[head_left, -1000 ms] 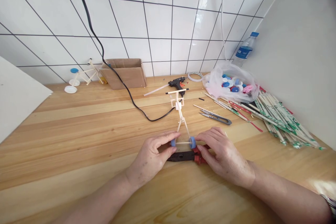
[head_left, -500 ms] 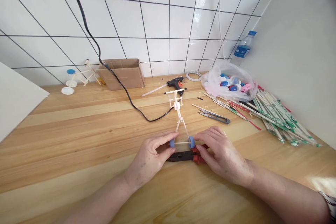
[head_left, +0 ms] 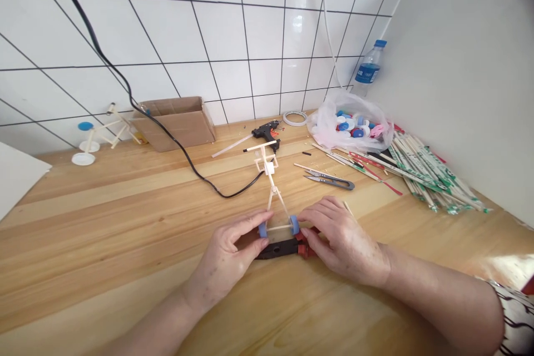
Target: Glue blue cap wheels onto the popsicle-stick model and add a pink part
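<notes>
A small tricycle-like model made of thin wooden sticks stands before me, its crossbar tipped with black. At its near end a stick axle joins a left blue bottle cap and a right blue bottle cap, both on edge like wheels. My left hand pinches the left cap between thumb and forefinger. Against the outer face of the right cap are the closed fingers of my right hand. Just below the axle lie black-jawed pliers, their red handles partly hidden by my right hand.
Behind the model are a glue gun, a tape roll and a cardboard box. Thread snips, a bag of bottle caps, wrapped sticks and a water bottle are to the right. Another stick model stands left.
The camera view has turned slightly to the right, so everything appears further left. Both hands keep the same hold on the blue caps, with no clear movement of the model.
</notes>
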### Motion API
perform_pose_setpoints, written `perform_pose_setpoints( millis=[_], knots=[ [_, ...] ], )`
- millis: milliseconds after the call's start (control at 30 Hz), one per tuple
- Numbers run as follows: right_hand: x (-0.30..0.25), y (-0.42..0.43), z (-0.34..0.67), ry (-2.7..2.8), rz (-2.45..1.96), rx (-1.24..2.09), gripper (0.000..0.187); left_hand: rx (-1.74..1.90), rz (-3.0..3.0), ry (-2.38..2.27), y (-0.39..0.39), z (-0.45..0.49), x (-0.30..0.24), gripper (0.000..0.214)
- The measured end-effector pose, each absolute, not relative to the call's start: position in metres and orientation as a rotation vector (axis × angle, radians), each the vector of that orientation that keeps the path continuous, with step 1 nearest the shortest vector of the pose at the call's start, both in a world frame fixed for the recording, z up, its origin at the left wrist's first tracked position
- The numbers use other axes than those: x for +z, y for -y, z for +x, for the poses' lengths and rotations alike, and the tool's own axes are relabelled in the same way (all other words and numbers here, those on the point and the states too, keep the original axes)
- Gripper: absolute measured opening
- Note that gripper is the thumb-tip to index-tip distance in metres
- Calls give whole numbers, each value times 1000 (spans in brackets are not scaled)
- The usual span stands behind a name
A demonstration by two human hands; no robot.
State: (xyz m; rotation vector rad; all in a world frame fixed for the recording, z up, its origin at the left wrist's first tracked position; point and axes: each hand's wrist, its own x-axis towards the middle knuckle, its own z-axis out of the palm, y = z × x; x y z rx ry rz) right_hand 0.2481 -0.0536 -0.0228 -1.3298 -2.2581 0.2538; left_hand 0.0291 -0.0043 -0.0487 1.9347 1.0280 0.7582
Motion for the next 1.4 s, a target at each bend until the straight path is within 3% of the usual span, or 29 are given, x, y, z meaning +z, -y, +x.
perform_pose_setpoints(
  millis=[833,1400],
  knots=[
    [-16,52,249,2249,-1352,212,13,727,1870,-1051,7,24,-49,41],
    [-16,53,254,2182,-1360,144,14,896,1522,-1145,5,24,-53,27]
  ],
)
